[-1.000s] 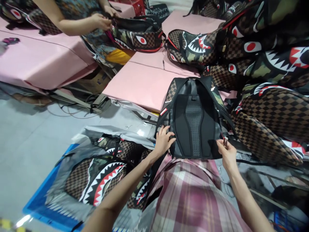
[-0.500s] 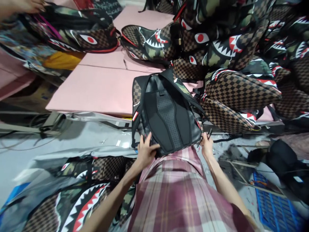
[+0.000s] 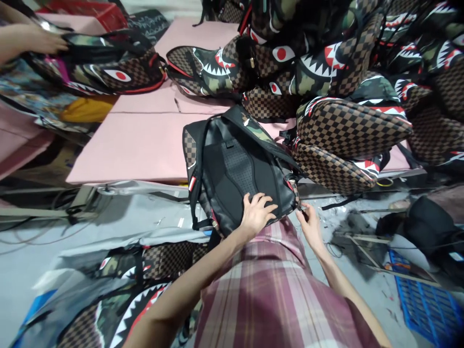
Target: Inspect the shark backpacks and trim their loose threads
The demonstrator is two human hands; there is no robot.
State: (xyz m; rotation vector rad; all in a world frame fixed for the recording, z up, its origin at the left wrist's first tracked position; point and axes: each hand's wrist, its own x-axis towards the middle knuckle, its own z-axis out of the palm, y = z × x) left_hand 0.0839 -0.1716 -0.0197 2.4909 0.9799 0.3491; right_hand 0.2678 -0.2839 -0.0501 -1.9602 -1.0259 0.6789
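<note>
A black backpack with checkered and camouflage sides leans on the table's front edge, its padded back panel and straps facing up toward me. My left hand lies on the lower part of that panel, fingers spread. At the bag's lower right corner, my right hand pinches a small dark tool; its kind is too small to make out. The tool's tip is close to the corner seam. Whether it touches the seam I cannot tell.
A pink-topped table carries a pile of shark-mouth backpacks at the right. Another person's hand rests at a backpack on the far left. More bags in clear plastic stand low left; a blue crate is low right.
My left hand has moved right across the back panel from the bag's lower left edge. The right hand has stayed by the corner, its tool now turned lower. The other person's hand has come further into view.
</note>
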